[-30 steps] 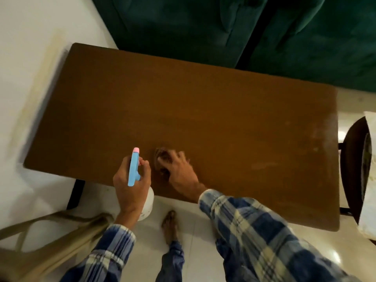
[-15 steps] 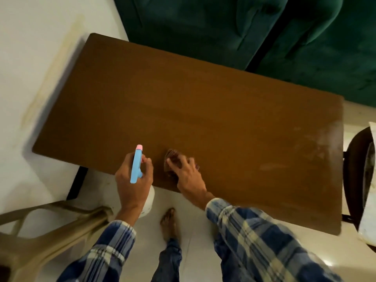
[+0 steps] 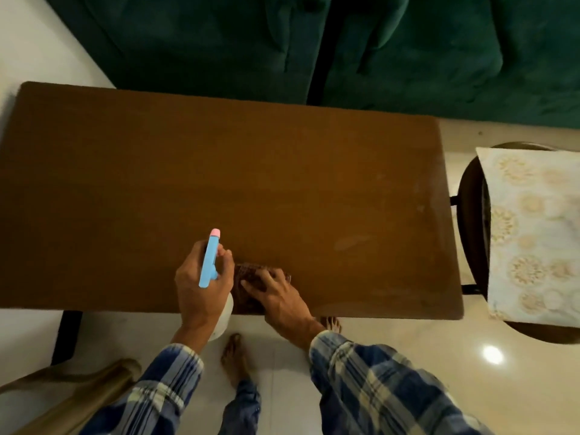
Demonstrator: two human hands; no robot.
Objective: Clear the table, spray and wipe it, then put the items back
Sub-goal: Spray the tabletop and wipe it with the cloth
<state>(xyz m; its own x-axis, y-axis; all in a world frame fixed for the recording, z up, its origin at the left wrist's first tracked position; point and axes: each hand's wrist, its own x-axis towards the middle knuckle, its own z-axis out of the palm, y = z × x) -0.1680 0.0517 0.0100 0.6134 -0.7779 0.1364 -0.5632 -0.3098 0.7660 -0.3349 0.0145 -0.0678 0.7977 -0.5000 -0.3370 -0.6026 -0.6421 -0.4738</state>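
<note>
The brown wooden table (image 3: pixel 251 171) fills the middle of the view, its top bare apart from a dark brown cloth (image 3: pixel 243 279) near the front edge. My right hand (image 3: pixel 273 295) presses flat on that cloth with spread fingers. Just left of it, my left hand (image 3: pixel 199 290) grips a spray bottle (image 3: pixel 209 262) with a light blue head and pink nozzle tip; its white body shows below my hand, over the table's front edge. The nozzle points away from me across the table.
A dark green sofa (image 3: pixel 345 42) runs along the table's far side. At the right stands a dark round chair (image 3: pixel 470 215) bearing a white patterned cushion (image 3: pixel 533 233). A beige plastic chair (image 3: pixel 78 394) sits at the lower left. My bare feet (image 3: pixel 233 359) stand on the pale tiled floor.
The view has swung to the right, bringing the cushioned chair into sight. My right hand and cloth stay near the front edge, close beside the spray bottle, which my left hand still grips.
</note>
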